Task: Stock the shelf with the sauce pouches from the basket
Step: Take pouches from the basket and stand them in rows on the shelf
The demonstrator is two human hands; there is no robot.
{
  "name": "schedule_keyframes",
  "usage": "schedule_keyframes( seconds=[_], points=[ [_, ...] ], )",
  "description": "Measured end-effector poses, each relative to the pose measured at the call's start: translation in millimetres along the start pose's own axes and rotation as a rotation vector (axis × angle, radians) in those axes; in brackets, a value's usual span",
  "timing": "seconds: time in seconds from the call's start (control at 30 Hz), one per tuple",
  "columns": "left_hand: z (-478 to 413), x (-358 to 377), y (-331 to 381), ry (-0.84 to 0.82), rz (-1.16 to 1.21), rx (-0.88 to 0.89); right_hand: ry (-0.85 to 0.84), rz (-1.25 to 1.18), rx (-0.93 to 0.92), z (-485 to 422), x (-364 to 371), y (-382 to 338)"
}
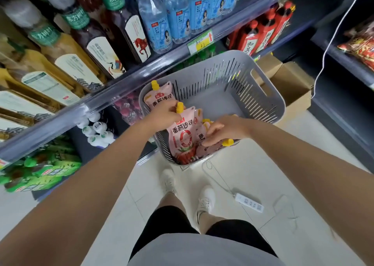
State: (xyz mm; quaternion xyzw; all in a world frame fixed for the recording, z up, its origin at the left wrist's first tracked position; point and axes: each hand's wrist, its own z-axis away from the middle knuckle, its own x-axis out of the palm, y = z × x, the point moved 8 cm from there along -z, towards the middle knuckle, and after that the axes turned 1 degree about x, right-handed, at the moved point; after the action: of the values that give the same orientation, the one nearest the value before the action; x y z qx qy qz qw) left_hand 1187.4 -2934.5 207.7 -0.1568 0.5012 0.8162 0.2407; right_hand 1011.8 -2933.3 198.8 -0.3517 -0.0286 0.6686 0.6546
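Shelf is running diagonally across the upper left of frame, with bottles packing it. Can't tell which slot is meant for the sauce.

Basket is sitting centre frame, tight against the shelf front. Can't tell what it's resting on. Its upper-right half is showing bare bottom.

Pouches are bunching in the basket's lower-left half. Rear pouch is leaning on the left wall, front pouch is standing tilted just below it, and the rest are lying flat under the right hand.

Left hand is closing round the top of the front pouch beside its cap, fingers also touching the rear pouch. Right hand is reaching into the pile with fingers apart and only slightly bent, tips touching a flat pouch. I'm not seeing it clamp on anything.

Step in hand, as I'm reading it: pulling the front pouch out.

- Keeping the grip at the neck is probably best, since that's likely the stiffest part; squeezing the soft body risks stressing the seal.
- Lifting straight up should be clearing the rim without dragging the rear pouch along.
- The right hand could be supporting the bottom edge, or pinning the flat ones down.
- Keeping the label outward and the cap up should be saving a regrip at the shelf.
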Motion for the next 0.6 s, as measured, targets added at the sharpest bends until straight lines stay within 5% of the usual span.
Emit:
schedule_keyframes(
  seconds=[0.13,0.3,0.47,0.6],
  points=[
    [-6,1,-1,-0.054,-0.032,-0.039,-0.048,0.243,0.02,-3,3,-3],
    [-7,4,-18,-0.061,0.02,-0.105,0.03,0.084,0.005,-4,-11,2],
    [-6,12,-16,-0.025,-0.284,-0.002,0.304,-0.331,0.032,-1,-35,11],
    [-2,23,-11,0.003,-0.305,-0.047,0.273,-0.696,-0.032,-6,-31,1]
  ],
)
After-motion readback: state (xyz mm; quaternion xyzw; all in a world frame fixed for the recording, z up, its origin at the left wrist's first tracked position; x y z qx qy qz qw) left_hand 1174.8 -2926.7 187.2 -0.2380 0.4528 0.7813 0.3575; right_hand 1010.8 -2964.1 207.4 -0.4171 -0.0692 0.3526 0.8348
